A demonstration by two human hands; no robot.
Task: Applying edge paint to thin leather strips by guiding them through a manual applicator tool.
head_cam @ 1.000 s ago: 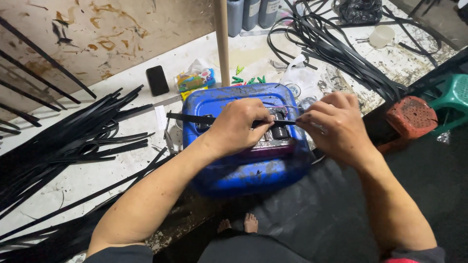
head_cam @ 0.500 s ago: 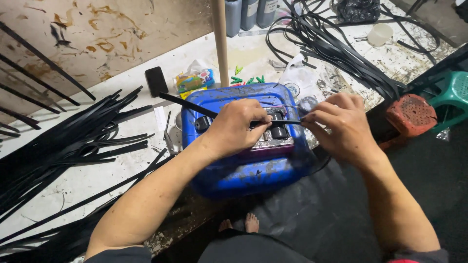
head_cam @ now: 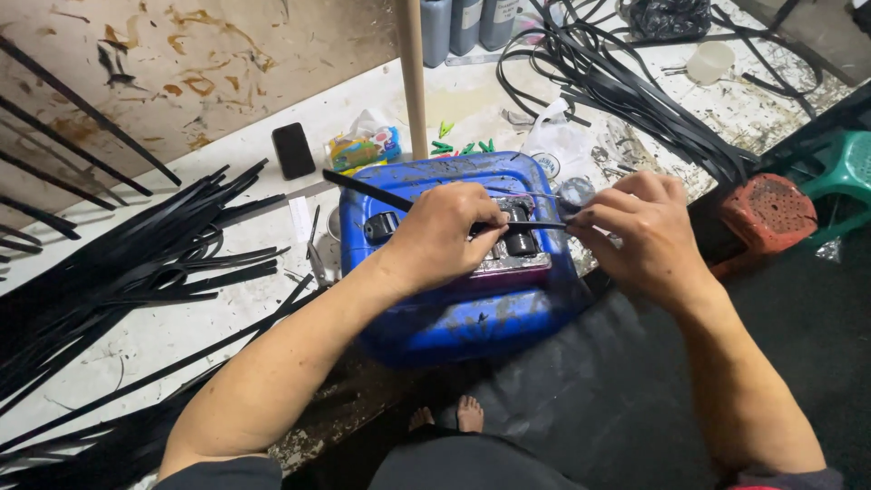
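Note:
A blue plastic jerrycan [head_cam: 454, 313] lies flat in front of me, with a small metal device [head_cam: 519, 247] on top of it. My left hand [head_cam: 445, 234] presses down on a long black strip [head_cam: 363, 188] that runs across the can toward the upper left. At the strip's other end, just right of the device, my right hand [head_cam: 640, 231] pinches it between thumb and fingers. Both hands are shut on this same strip.
Heaps of black strips [head_cam: 136, 272] cover the floor at left, and more black strips [head_cam: 626, 82] lie at the top right. A wooden pole [head_cam: 411, 73] stands behind the can. A black phone [head_cam: 293, 150], a snack packet [head_cam: 363, 150], a red stool [head_cam: 769, 210] and a green stool [head_cam: 844, 172] sit nearby.
The strip's free left end has swung upward and away from me while both hands stay on it over the can. The strip has been drawn rightward through the device.

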